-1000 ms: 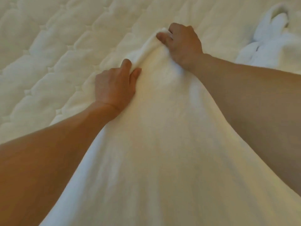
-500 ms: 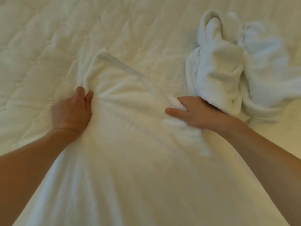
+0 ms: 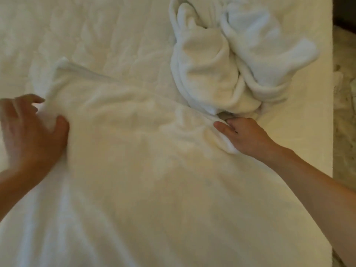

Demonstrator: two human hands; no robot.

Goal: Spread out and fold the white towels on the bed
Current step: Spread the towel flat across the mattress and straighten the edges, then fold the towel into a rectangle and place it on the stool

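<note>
White towel [image 3: 144, 170] lies spread over the bed [image 3: 96, 26], far edge rumpled. The right hand [image 3: 246, 137] pinches a bunched fold at its right edge, fingers curled. The left hand [image 3: 28, 135], blurred, rests on the towel's left edge with fingers loosely spread; whether it grips, I cannot tell. Crumpled towels [image 3: 231, 60] sit just beyond the right hand.

Quilted bed [image 3: 96, 26], pale mottled floor [image 3: 344, 151] at rt — warm light.

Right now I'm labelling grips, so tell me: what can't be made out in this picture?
Left hand: head view, motion blur hides its grip.
Right hand: head view, fingertips tucked under cloth, grip unclear.
Spread towel: near end cut off by the bottom edge.
Crumpled pile: folds overlap, towel count unclear.
</note>
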